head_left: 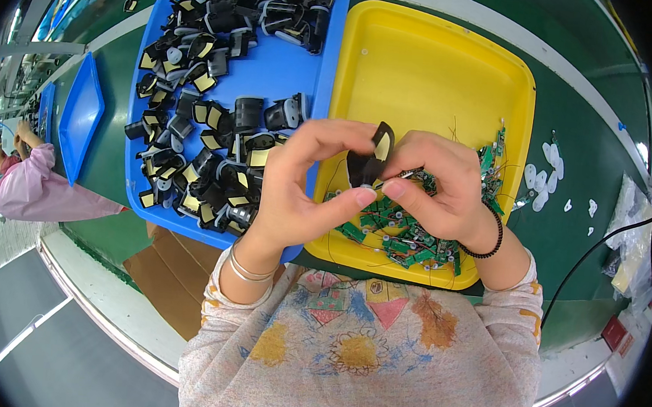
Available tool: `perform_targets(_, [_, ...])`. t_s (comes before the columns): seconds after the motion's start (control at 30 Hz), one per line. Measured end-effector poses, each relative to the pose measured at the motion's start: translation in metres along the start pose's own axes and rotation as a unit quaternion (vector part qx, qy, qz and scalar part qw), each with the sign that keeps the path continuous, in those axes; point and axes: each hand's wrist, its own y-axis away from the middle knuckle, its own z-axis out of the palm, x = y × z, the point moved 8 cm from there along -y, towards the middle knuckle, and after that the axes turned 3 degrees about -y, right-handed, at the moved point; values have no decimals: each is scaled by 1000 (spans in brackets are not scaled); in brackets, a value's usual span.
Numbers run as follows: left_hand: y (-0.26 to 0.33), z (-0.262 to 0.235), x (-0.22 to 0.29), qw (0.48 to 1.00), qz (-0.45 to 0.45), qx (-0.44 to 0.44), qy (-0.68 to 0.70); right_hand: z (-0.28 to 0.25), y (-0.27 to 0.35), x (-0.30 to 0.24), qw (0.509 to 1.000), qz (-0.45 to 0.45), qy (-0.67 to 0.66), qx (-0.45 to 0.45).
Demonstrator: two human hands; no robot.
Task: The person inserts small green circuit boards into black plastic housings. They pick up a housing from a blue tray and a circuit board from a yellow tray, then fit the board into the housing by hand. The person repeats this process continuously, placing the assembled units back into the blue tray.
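A small black plastic part (pixel 365 164) with a yellow patch stands upright. It is pinched above the yellow tray (pixel 421 65).

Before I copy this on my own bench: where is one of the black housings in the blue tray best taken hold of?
Judging by the loose black housing lying apart on a bare patch of the blue tray, pinch its dark body across the two sides from above, clear of the yellow label. The left hand holds its housing much the same way.

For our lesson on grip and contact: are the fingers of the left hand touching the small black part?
Touching. The head view shows the left hand with thumb and fingers closed on the small black part.
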Motion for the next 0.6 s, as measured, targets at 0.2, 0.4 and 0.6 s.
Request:
perform_targets(0.2, [2,-4,0,997,15,-4,-77,0,-1,-6,999,-34,29,-23])
perform_targets(0.4, [4,-3,9,986,95,-10,-139,1,-2,-8,997,-55,19,-42])
perform_targets(0.6, [4,-3,7,985,100,-19,-138,1,-3,-7,997,-56,5,-60])
